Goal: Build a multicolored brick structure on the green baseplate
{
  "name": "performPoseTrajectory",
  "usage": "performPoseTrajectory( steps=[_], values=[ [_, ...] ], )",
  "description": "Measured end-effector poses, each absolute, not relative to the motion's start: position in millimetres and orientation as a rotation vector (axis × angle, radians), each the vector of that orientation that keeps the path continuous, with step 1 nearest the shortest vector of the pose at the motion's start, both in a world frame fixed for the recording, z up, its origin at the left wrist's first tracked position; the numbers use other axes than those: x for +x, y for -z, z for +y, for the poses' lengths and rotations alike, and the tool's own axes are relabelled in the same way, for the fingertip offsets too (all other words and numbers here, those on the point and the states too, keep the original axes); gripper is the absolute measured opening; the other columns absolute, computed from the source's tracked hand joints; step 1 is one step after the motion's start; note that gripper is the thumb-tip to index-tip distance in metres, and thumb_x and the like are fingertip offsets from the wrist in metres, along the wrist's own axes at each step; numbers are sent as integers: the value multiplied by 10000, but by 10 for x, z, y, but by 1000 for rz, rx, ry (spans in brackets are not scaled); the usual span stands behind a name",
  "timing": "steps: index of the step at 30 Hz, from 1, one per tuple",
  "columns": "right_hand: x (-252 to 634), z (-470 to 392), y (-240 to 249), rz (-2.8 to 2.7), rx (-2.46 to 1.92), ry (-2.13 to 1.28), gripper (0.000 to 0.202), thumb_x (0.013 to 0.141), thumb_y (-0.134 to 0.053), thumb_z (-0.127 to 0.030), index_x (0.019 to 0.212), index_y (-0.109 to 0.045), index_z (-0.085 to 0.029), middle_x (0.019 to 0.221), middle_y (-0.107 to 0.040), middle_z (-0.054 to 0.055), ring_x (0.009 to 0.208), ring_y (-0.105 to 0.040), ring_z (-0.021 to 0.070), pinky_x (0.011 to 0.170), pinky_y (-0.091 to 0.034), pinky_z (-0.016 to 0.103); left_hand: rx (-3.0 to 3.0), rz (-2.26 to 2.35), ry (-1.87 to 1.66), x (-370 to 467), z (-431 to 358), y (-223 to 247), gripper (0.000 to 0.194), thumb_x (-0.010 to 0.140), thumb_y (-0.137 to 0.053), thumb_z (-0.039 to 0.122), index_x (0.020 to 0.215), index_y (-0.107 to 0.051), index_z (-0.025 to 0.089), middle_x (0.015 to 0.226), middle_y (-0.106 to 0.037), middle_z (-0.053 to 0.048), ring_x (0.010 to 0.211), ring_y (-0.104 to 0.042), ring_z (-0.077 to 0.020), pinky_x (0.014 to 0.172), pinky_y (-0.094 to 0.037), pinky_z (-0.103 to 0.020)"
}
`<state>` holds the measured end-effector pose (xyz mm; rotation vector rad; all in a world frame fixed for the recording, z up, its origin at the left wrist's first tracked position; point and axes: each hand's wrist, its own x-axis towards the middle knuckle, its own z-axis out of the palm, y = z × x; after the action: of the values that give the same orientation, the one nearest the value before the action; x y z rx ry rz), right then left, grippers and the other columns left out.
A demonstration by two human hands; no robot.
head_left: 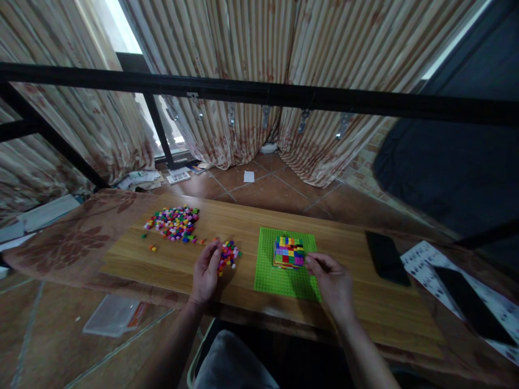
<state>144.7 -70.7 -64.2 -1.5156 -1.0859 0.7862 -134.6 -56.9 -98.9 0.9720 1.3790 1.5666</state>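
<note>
A green studded baseplate (pixel 265 275) lies on the wooden board, bearing a block of stacked multicoloured toy bricks (pixel 288 252). My right hand (pixel 333 278) is at the block's right side, thumb and forefinger pinched together by its edge. Whatever sits between those fingertips is too small to make out. Beside a small loose pile of toy bricks (pixel 230 254), my left hand (pixel 205 274) has its fingers curled in towards the thumb. Its fingertips are at the pile's left edge, and I cannot see what they hold.
A larger heap of bricks (pixel 174 222) spreads over the left of the wooden board (pixel 243 300). To the right lie a black phone (pixel 387 257), a printed sheet (pixel 424 265) and another dark flat device (pixel 472 302). A black metal rail (pixel 251 89) crosses beyond the board. A clear plastic lid (pixel 111 315) lies on the floor.
</note>
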Motion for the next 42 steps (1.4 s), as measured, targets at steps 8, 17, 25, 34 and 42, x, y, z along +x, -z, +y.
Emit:
performPoseTrajectory(
  steps=[8, 17, 25, 34, 42],
  values=[
    [1440, -496, 412, -1566, -1574, -429, 279, 853, -546, -418, 945, -708, -211, 945, -723, 66, 834, -668, 209, 789, -501, 356, 1009, 1400, -1560, -1364, -559, 1027, 495, 793, -639, 500, 1158, -631, 167, 1173, -666, -100, 1163, -577, -267, 1066, -392, -425],
    [1301, -358, 462, -1947, -1548, -67, 262, 917, -450, -291, 850, -686, -200, 867, -684, 61, 831, -585, 202, 765, -448, 325, 982, 1356, -1579, -1356, -561, 1053, 507, 775, -666, 495, 1159, -625, 166, 1164, -668, -97, 1130, -596, -255, 1033, -425, -408],
    [1208, -402, 489, -1922, -1625, 213, 203, 892, -519, -238, 812, -698, -185, 871, -641, 78, 833, -488, 209, 766, -419, 323, 1005, 1330, -1574, -1379, -540, 1096, 489, 752, -702, 459, 1137, -618, 168, 1124, -673, -94, 1083, -611, -234, 1005, -450, -396],
    [1224, -380, 499, -1891, -1729, 284, 194, 859, -585, -306, 748, -709, -205, 915, -640, 78, 886, -481, 224, 803, -385, 361, 1067, 1352, -1539, -1380, -556, 1067, 461, 772, -681, 456, 1135, -615, 180, 1117, -675, -87, 1078, -612, -230, 1005, -451, -398],
    [1225, -328, 542, -1713, -1688, 55, 264, 878, -521, -350, 748, -712, -222, 871, -632, 76, 843, -531, 219, 765, -407, 359, 1044, 1352, -1542, -1367, -571, 1013, 490, 743, -701, 480, 1124, -624, 182, 1103, -683, -92, 1074, -620, -252, 994, -464, -431]
  ],
)
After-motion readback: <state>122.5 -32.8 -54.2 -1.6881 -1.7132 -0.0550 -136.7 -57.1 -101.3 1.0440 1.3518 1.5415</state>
